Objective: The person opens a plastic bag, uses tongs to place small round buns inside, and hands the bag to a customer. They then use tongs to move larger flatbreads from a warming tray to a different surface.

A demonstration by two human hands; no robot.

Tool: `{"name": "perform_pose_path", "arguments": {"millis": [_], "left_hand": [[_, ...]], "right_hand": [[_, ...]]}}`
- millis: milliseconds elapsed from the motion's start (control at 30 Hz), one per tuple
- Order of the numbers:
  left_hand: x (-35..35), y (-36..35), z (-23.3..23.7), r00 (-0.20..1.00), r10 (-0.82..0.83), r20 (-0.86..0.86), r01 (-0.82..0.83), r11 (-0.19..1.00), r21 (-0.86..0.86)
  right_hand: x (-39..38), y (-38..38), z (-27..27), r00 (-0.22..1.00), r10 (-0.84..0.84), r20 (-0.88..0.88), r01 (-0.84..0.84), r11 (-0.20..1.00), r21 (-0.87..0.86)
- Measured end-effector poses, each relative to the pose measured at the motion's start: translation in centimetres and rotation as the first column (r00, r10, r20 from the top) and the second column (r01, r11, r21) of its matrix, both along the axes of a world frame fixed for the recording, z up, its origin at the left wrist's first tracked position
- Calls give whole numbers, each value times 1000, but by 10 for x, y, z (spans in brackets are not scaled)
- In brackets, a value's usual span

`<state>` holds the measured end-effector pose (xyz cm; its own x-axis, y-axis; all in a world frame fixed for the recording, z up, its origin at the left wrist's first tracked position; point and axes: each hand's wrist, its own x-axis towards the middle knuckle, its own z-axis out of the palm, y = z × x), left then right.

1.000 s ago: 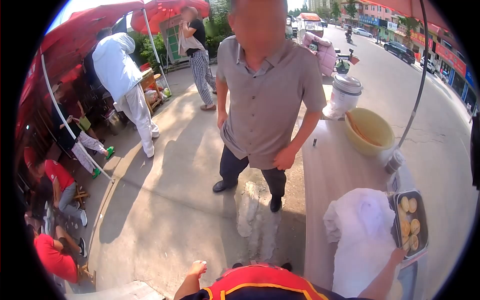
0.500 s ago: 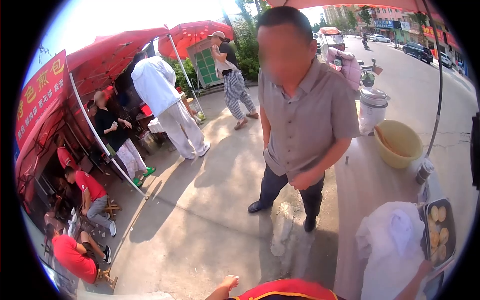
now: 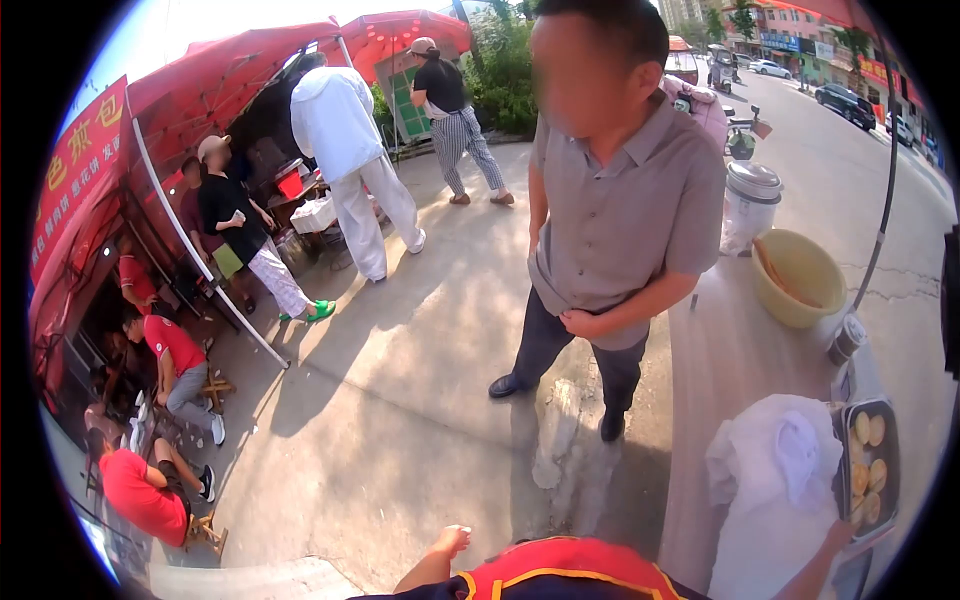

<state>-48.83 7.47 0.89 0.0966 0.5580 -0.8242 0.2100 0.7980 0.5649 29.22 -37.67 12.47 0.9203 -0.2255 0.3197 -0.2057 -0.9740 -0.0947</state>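
At the bottom, my left hand (image 3: 452, 541) is held out over the pavement beside my red apron (image 3: 570, 568), its fingers curled in; whatever they may hold is hidden. My right hand (image 3: 842, 534) reaches to the near left corner of a metal tray (image 3: 888, 420), beside the white cloth (image 3: 768, 510). Its fingers are small and partly hidden, and I cannot tell whether they grip the rim. Several round, pale golden flatbreads (image 3: 860, 478) lie in the tray. The cloth is heaped over the table just left of it.
A person in a grey shirt (image 3: 620, 220) stands across from me by the table (image 3: 700, 400). A yellow basin (image 3: 798, 285), a lidded white bucket (image 3: 750, 205) and a canister (image 3: 848, 338) stand further along. People stand and sit under the red canopy (image 3: 210, 90) at left.
My view has shifted slightly. The grey-shirted person's forearm lies further across their waist. People by the canopy have turned or shifted. Both my hands stay about where they were.
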Motion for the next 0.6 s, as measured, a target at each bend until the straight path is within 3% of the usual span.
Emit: {"name": "perform_pose_path", "arguments": {"millis": [67, 167, 267, 300, 333, 400, 467, 500, 567, 600], "left_hand": [[2, -1, 6, 998, 52, 44, -51, 998, -23], [7, -3, 9, 990, -83, -117, 84, 996, 7], [-5, 0, -10, 995, -4, 99, 9, 999, -51], [-16, 2, -24, 966, -249, 76, 231, 955, 186], [-36, 5, -57, 884, -468, -3, 430, 809, 400], [-42, 3, -70, 818, -569, -85, 531, 688, 496], [-37, 1, -60, 913, -408, -22, 394, 863, 317], [-32, 0, -51, 948, -319, -3, 312, 925, 219], [-14, -1, -26, 992, -127, 8, 127, 992, 15], [-17, 0, -36, 984, -178, -3, 178, 983, 44]], "right_hand": [[7, -6, -8, 1000, -1, -1, 1, 1000, 6], [9, -8, -15, 1000, -5, -4, 5, 1000, 8], [10, -9, -14, 1000, 2, -7, -2, 1000, -25], [10, -10, -12, 1000, 4, -8, -5, 999, -32], [9, -10, -9, 1000, 8, -13, -9, 999, -51], [8, -9, -9, 999, 20, -37, -24, 994, -106], [4, -2, -6, 996, 37, -75, -51, 981, -189], [1, 2, -2, 999, 39, -31, -43, 989, -141], [-4, 10, 3, 997, 41, 60, -38, 998, -44], [-13, 17, 12, 994, 42, 103, -42, 999, 1]]}}
